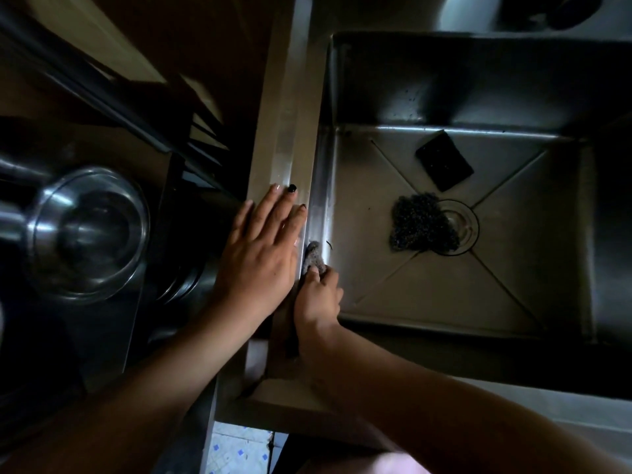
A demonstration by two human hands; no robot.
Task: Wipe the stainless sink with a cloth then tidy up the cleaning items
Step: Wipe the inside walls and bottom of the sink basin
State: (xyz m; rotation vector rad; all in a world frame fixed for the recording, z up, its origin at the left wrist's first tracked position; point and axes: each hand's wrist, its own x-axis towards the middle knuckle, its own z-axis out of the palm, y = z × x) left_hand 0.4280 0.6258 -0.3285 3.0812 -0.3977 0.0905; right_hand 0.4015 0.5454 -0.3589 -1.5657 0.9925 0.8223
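The stainless sink (427, 295) fills the right half of the view. My right hand (318, 295) is inside it and grips a small grey cloth (313, 256) against the sink's left inner wall. My left hand (263, 248) lies flat, fingers straight, on the sink's left rim (284, 138). A dark rectangular sponge (444, 160) lies on the sink floor near the back. A dark steel-wool scourer (420, 224) sits partly over the round drain (461, 227).
To the left of the sink stands a stove with a shiny steel pot lid (89, 230) on it. A dark rack or grate (201, 138) lies behind it. A round metal object (513, 12) shows beyond the sink's back edge. Tiled floor (236, 449) shows below.
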